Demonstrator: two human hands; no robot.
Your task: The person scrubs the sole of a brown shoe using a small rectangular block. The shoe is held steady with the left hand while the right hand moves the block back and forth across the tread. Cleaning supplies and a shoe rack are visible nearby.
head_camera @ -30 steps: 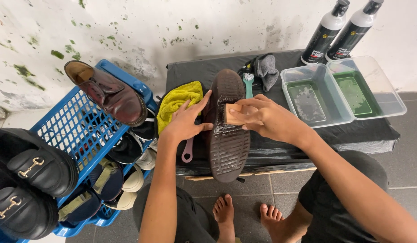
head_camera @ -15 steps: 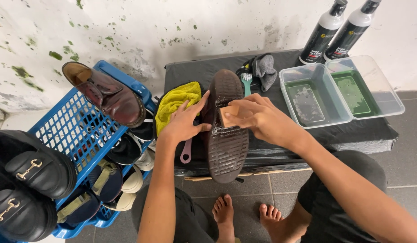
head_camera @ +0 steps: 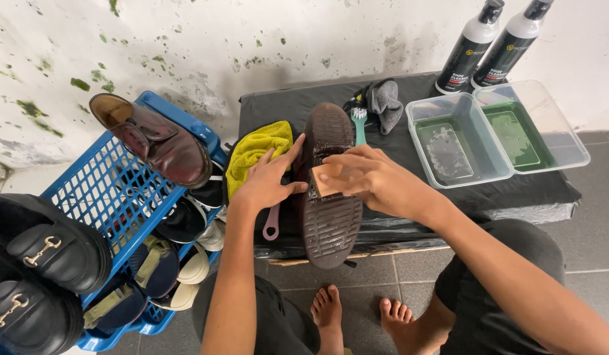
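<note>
Bare forearms and bare feet, dark shorts, no sleeves.

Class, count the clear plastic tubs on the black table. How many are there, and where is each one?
2. The left tub sits beside the grey cloth; the right tub touches it, in front of the two bottles. None seem hidden.

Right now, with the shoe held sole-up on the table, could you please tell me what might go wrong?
1. The brown ridged shoe sole overhangs the black-covered table edge; steadied only by the left hand, it might slip off.
2. The right hand, pressing a tan rectangular brush block, could swing into the clear plastic tray of water nearby.
</note>
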